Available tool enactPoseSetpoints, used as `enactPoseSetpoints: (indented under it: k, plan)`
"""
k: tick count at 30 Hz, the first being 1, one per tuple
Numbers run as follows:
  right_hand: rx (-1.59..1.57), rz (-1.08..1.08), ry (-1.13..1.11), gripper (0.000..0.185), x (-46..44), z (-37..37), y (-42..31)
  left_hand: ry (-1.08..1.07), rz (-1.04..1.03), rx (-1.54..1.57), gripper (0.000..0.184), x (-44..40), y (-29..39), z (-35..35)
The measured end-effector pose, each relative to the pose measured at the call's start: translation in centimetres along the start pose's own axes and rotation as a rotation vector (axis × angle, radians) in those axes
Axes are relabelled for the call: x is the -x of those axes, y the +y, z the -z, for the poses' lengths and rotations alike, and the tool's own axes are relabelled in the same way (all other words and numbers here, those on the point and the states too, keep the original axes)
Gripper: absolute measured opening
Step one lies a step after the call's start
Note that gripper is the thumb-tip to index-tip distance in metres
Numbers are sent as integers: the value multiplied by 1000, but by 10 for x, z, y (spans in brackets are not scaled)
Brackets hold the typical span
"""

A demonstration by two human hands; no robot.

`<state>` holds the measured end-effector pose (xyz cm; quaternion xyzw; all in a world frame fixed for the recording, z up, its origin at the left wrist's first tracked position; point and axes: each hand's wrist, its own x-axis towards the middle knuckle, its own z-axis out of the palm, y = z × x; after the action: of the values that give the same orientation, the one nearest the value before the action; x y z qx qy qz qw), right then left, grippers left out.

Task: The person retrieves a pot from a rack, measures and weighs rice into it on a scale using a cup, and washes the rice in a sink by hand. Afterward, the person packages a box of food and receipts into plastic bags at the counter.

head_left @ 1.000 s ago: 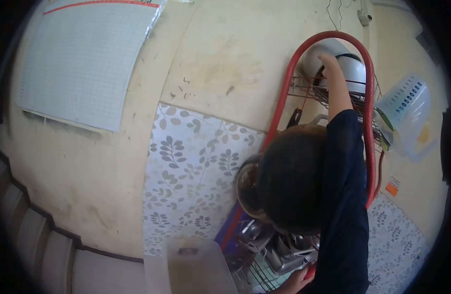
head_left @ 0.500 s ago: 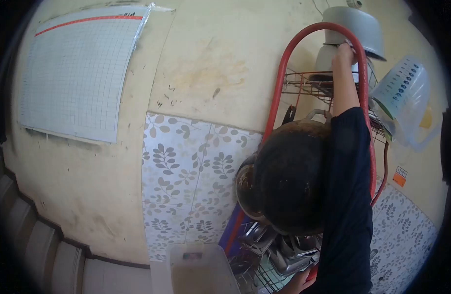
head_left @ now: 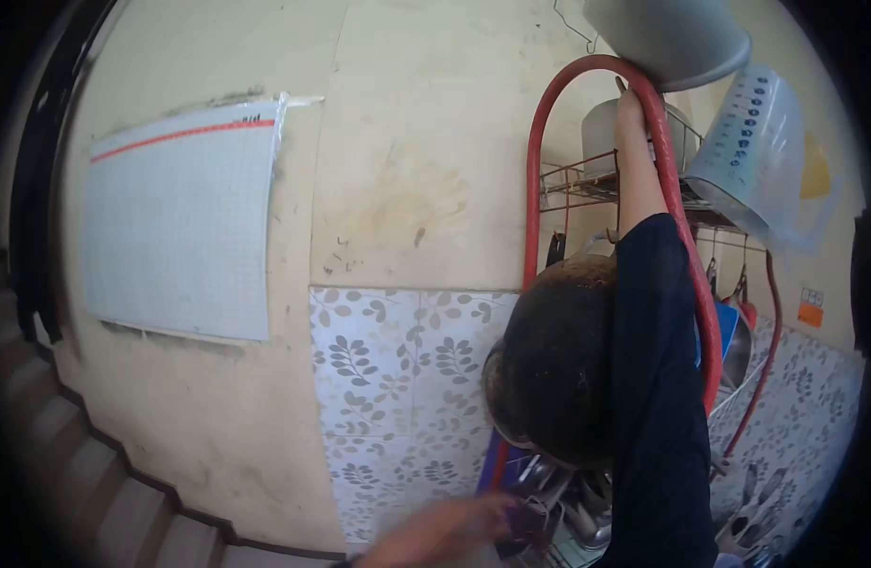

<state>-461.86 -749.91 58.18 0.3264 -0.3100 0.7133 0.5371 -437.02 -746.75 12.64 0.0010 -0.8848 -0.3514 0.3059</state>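
Observation:
My right hand (head_left: 631, 115) reaches up in a dark sleeve to the top of a dish rack, behind its red arched rail (head_left: 539, 170). Its fingers are mostly hidden. Close above is a large grey pot (head_left: 667, 38), rim down and tilted; whether my fingers touch it cannot be made out. A smaller grey pot (head_left: 599, 133) sits on the upper wire shelf, beside my wrist. Low in the view, my left hand (head_left: 440, 532) is smeared by motion in front of the tiled wall, left of the lower rack.
A big blackened wok (head_left: 558, 369) hangs on the rack's front, above metal dishes (head_left: 587, 511). A clear measuring jug (head_left: 752, 142) hangs at right, with utensils (head_left: 752, 506) below. Stairs (head_left: 104, 454) run along the left; a gridded chart (head_left: 180, 227) is on the wall.
The view has shifted. My left hand has left the lower rack and swung left. The large grey pot now looks more tilted and higher against the red rail; my right hand stays near it.

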Motion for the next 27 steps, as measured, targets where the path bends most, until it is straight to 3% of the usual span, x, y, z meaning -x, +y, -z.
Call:
enactPoseSetpoints:
  k: [1, 2, 3, 6, 9, 11, 15, 21, 24, 25, 27]
  plan:
    - [-2, 25, 1, 27, 1, 2, -4, 188, -105, -166, 39, -1, 29, 53]
    - [-12, 15, 19, 27, 1, 9, -3, 531, -4, -164, 45, -10, 72, 105]
    - [-22, 29, 19, 28, 2, 12, -5, 683, -83, -225, 47, -21, 89, 121]
    - [-61, 51, 37, 29, 6, 23, -17, 928, -337, -662, 57, -60, 128, 151]
    - [-100, 61, 43, 30, 10, 30, -27, 1005, -584, -1013, 66, -113, 169, 171]
    - [-132, 56, 49, 32, 10, 35, -33, 977, -824, -1249, 64, -148, 205, 170]
    - [-203, 17, 54, 34, 8, 39, -42, 817, -1000, -1983, 46, -202, 269, 135]
    - [-314, -80, 89, 37, -14, 41, -32, 393, -521, -2789, 70, -250, 333, 92]
    - [-347, -138, 92, 39, -23, 42, -20, 346, -667, -3121, 56, -290, 342, 95]
    - [-360, -155, 91, 40, -22, 42, -18, 245, -405, -3233, 51, -298, 342, 83]
    - [-381, -198, 75, 41, -14, 44, -12, 119, -179, -3207, 45, -318, 345, 78]
